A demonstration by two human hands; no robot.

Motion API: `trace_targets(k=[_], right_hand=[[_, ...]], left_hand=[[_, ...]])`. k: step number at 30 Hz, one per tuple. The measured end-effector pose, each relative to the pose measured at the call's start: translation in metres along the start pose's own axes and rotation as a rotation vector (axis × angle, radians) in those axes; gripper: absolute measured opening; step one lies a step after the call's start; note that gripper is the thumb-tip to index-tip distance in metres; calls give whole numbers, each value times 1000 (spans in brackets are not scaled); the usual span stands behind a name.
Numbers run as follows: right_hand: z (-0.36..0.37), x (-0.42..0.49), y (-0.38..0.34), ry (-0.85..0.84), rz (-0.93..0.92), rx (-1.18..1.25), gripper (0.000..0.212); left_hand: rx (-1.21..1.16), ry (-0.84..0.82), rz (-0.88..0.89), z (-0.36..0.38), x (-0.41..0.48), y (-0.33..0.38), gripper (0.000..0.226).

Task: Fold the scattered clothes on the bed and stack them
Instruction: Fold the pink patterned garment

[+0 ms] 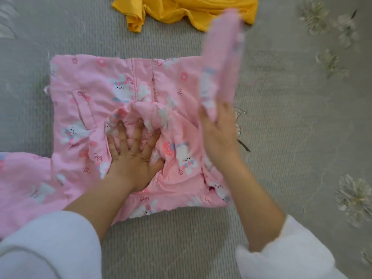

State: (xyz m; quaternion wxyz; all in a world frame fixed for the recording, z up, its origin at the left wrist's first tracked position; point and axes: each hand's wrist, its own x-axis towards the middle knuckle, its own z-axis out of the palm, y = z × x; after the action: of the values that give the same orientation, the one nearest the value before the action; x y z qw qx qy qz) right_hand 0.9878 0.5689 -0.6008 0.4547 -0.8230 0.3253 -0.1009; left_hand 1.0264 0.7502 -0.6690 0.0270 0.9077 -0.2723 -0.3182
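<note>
A pink garment printed with white rabbits point(96, 93) lies spread on the grey bed cover point(181, 238). My left hand point(130, 154) presses flat on its bunched middle, fingers spread, holding nothing. My right hand point(219, 135) stands at the garment's right edge and grips a sleeve point(221, 63), which it lifts upright, blurred by motion. The other sleeve point(26, 188) trails off to the lower left. A crumpled yellow garment point(181, 11) lies at the far edge, apart from the pink one.
The bed cover has pale flower prints point(354, 198) along its right side. White sleeves cover both my forearms at the bottom of the view. Bare cover lies between the pink garment and me.
</note>
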Motion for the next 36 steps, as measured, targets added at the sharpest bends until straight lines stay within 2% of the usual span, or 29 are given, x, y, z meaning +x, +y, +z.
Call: trace_targets(k=[3,5,9,12,15,18,20,22,25,27,29,30,32,34,35,36], right_hand=[[55,-4,6,-348,-69,-430,61],[69,-4,13,-453,-68,-444,58],[71,2,16,-450,9,-248,50],[80,-10,9,-448,-59,-247,57],[89,-11,8,-449,-51,-311,63],[90,-12,12,-465,-63,-404,74],[90,-17,17,-492,-113,-497,74],[90,-22,19,-527,-157,-587,85],[92,-23,17,-534,-181,-696,106],[94,-24,18,-518,-214,-773,112],[95,-25,17,-512,-233,-828,114],[95,-25,15,-516,-234,-847,114],[96,-26,13,-520,-233,-874,115],[97,-26,11,-516,-230,-889,115],[97,-26,12,-514,-229,-896,115],[97,-26,11,-513,-228,-905,115]], left_hand=[[2,23,-7,4,1,-2,71],[-22,59,7,9,2,-4,73],[-56,194,61,15,3,-8,74],[-32,162,45,19,4,-8,71],[-83,148,108,15,2,-9,70],[-349,209,214,3,-10,-26,67],[-632,381,255,0,-30,-41,55],[-729,578,124,10,-55,-55,48],[-608,820,-171,35,-87,-68,47],[-572,927,-432,46,-104,-77,55],[-638,967,-758,52,-117,-89,68],[-733,960,-910,54,-122,-95,76],[-1095,1024,-1056,55,-126,-109,87],[-1541,1174,-1122,47,-126,-118,69],[-1687,1208,-1144,42,-124,-120,55],[-1733,1205,-1157,34,-123,-122,45]])
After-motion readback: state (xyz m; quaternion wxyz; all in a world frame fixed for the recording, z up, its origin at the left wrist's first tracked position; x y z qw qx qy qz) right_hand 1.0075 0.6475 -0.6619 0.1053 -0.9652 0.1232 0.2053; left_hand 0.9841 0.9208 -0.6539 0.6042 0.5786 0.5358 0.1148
